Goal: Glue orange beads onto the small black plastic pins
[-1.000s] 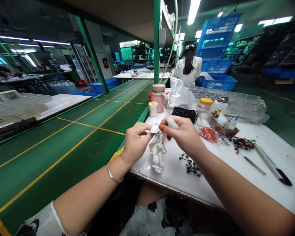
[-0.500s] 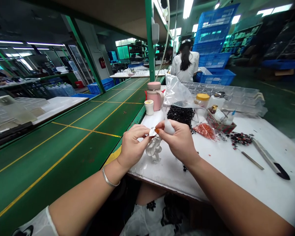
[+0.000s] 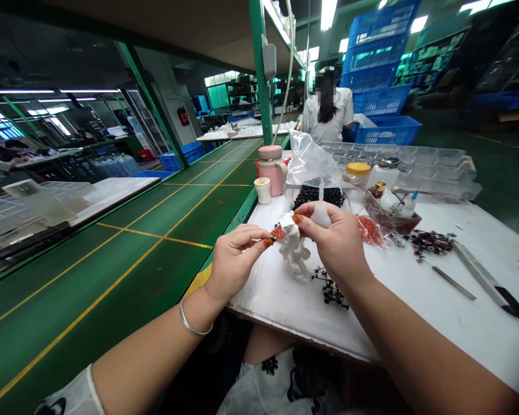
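Note:
My left hand (image 3: 236,259) is closed in a pinch, and a small red-and-black piece (image 3: 279,232) shows at its fingertips, close against the white figurine. My right hand (image 3: 339,239) grips the top of that white figurine (image 3: 294,253) between thumb and finger. The figurine hangs just over the tabletop, partly blurred. A translucent squeeze bottle (image 3: 321,212) with a thin nozzle is also tucked in my right hand, nozzle up. Below the right hand lies a cluster of small black parts (image 3: 332,291) on the white table (image 3: 281,311).
A green conveyor belt (image 3: 125,276) runs along the left. Behind my hands stand a pink flask (image 3: 271,173), a white cup (image 3: 263,190) and black parts (image 3: 311,196). Rightward are a bag of orange parts (image 3: 369,230), a utility knife (image 3: 488,279) and a metal rod (image 3: 453,282).
My right hand has moved right with the figurine and bottle. My left fingers have come off the figurine's white top and now show the red-and-black piece. More of the black cluster is uncovered.

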Demonstrator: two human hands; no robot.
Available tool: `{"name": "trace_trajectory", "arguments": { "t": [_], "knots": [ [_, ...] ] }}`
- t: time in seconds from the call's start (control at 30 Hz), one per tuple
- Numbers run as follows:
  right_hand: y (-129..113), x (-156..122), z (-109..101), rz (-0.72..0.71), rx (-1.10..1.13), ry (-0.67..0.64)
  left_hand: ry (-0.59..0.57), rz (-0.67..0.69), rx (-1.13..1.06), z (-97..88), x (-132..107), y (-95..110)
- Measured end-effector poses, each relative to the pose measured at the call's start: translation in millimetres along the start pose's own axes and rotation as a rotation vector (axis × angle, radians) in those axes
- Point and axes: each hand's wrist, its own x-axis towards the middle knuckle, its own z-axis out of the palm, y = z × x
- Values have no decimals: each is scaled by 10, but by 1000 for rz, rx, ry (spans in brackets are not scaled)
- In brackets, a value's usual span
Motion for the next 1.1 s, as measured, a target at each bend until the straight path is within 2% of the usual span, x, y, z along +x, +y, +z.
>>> {"name": "trace_trajectory", "arguments": {
  "t": [0.1,0.3,0.4,0.57,0.67,0.8,0.9,1.0,1.1],
  "knots": [
    [-55,-41,7,1,5,-54,4,-12,-14,-3,4,-16],
    [-30,-129,68,-27,-55,-276,-4,-49,8,-27,3,-44],
    [8,-135,67,-80,-124,-284,-6,-84,18,-32,4,-47],
    [33,-119,52,-93,-104,-299,-14,-99,29,-32,8,-49],
    [37,-108,51,-95,-134,-311,-15,-10,94,-40,11,-63],
    [50,-109,59,-119,-215,-312,-26,235,284,-63,16,-95],
    [56,-132,79,-162,-273,-283,-19,351,422,-68,11,-104],
    [60,-151,98,-252,-357,-207,-47,425,467,-37,-6,-75],
    [74,-128,89,-280,-396,-127,-108,400,391,23,-25,-16]
  ]
}}
